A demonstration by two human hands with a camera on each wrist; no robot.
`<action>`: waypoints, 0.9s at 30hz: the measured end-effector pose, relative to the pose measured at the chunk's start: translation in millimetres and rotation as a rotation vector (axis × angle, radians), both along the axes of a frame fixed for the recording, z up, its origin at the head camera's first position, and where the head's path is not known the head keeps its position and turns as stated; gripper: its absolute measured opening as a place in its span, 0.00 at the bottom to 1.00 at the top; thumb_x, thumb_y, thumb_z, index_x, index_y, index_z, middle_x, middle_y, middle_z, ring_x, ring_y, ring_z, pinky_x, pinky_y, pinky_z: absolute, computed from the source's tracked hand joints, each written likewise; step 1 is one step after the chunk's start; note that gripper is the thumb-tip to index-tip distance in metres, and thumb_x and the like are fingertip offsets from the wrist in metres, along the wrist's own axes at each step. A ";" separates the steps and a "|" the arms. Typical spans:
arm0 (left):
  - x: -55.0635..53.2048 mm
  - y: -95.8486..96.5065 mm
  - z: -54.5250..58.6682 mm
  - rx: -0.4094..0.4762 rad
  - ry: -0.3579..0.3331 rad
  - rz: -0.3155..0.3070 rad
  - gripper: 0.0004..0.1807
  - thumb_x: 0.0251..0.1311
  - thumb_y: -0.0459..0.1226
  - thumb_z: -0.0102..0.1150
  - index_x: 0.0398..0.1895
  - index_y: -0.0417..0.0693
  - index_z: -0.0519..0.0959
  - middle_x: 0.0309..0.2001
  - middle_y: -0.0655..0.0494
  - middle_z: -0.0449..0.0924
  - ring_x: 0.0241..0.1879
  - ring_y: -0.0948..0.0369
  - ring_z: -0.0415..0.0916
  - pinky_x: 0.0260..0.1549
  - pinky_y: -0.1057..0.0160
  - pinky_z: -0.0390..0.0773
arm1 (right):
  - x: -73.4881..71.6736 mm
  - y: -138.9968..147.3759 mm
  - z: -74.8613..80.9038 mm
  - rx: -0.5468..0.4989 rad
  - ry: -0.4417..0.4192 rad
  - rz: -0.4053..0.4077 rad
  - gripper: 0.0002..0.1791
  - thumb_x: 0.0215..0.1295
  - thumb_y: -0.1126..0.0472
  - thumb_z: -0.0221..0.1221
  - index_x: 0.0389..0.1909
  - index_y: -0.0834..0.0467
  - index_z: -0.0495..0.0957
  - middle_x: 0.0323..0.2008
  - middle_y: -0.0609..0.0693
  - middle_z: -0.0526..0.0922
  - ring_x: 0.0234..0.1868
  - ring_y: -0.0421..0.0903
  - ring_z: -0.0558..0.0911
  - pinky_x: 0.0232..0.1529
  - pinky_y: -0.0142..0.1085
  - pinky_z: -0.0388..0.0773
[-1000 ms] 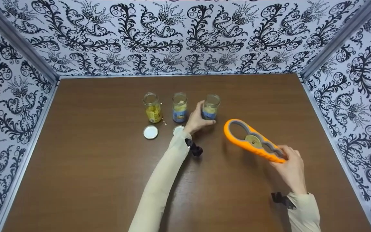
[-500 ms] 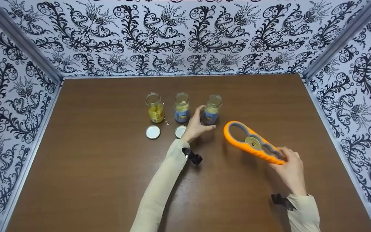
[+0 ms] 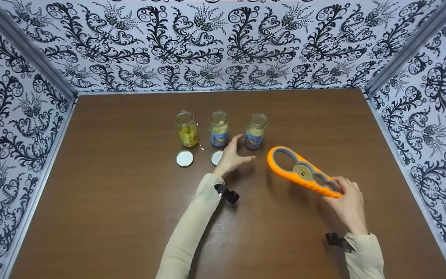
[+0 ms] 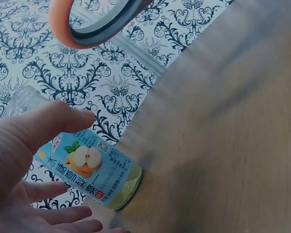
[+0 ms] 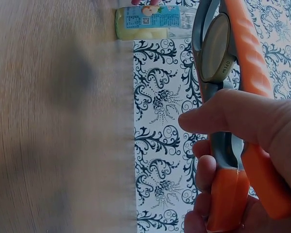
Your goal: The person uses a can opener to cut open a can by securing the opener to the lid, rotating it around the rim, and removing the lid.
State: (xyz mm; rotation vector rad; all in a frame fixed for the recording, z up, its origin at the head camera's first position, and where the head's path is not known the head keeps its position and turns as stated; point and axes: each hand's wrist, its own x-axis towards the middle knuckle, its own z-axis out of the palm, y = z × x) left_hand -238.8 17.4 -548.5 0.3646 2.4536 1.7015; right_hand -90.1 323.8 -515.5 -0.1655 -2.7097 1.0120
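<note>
My right hand (image 3: pixel 349 201) grips the handle end of an orange and grey jar opener (image 3: pixel 294 178), held over the table's right part. A gold jar lid (image 3: pixel 302 172) sits in its middle opening; the right wrist view shows the lid (image 5: pixel 216 48) edge-on. My left hand (image 3: pixel 230 157) is held with thumb and fingers spread, apart from the rightmost glass jar (image 3: pixel 253 138). That jar stands upright and lidless, with pale contents. Its blue label (image 4: pixel 82 160) has a pear picture in the left wrist view.
Left of it stand a lidless blue-labelled jar (image 3: pixel 219 136) and a lidless yellow-labelled jar (image 3: pixel 188 135). Two lids lie white side up in front, one lid (image 3: pixel 184 159) fully visible, the other lid (image 3: pixel 216 157) partly behind my left hand. Small crumbs (image 3: pixel 202 147) lie between the jars. Patterned walls enclose the table.
My left hand has let go of the rightmost jar and drawn back toward me, its fingers spread. The jar stays standing. The right hand with the jar opener has hardly moved.
</note>
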 end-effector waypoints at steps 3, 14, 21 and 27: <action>5.0 -3.2 0.1 0.021 0.006 -0.003 0.43 0.46 0.34 0.73 0.65 0.33 0.62 0.62 0.33 0.66 0.63 0.44 0.64 0.62 0.55 0.63 | 0.1 -0.6 -0.4 -0.002 -0.004 -0.001 0.20 0.43 0.75 0.69 0.42 0.65 0.80 0.37 0.60 0.81 0.37 0.52 0.70 0.38 0.44 0.62; 24.4 -7.9 -4.6 0.175 0.025 -0.081 0.19 0.58 0.26 0.61 0.52 0.27 0.72 0.52 0.31 0.75 0.56 0.41 0.72 0.57 0.49 0.70 | -0.7 -4.7 -0.9 -0.005 0.010 0.015 0.21 0.42 0.75 0.70 0.41 0.64 0.80 0.37 0.59 0.81 0.38 0.51 0.70 0.37 0.44 0.63; 30.2 -1.1 -1.5 0.167 0.027 -0.156 0.12 0.63 0.26 0.55 0.49 0.30 0.77 0.49 0.39 0.79 0.51 0.50 0.76 0.53 0.61 0.72 | -2.5 -8.6 -1.3 0.005 0.053 0.042 0.22 0.39 0.76 0.71 0.40 0.64 0.80 0.34 0.57 0.80 0.36 0.50 0.70 0.36 0.41 0.63; 31.2 7.3 0.3 0.183 -0.051 -0.184 0.12 0.66 0.28 0.52 0.49 0.33 0.78 0.49 0.43 0.80 0.48 0.55 0.77 0.50 0.64 0.74 | -4.0 -14.2 -1.6 -0.001 0.053 0.059 0.23 0.38 0.76 0.70 0.40 0.64 0.80 0.35 0.56 0.81 0.38 0.50 0.71 0.37 0.40 0.64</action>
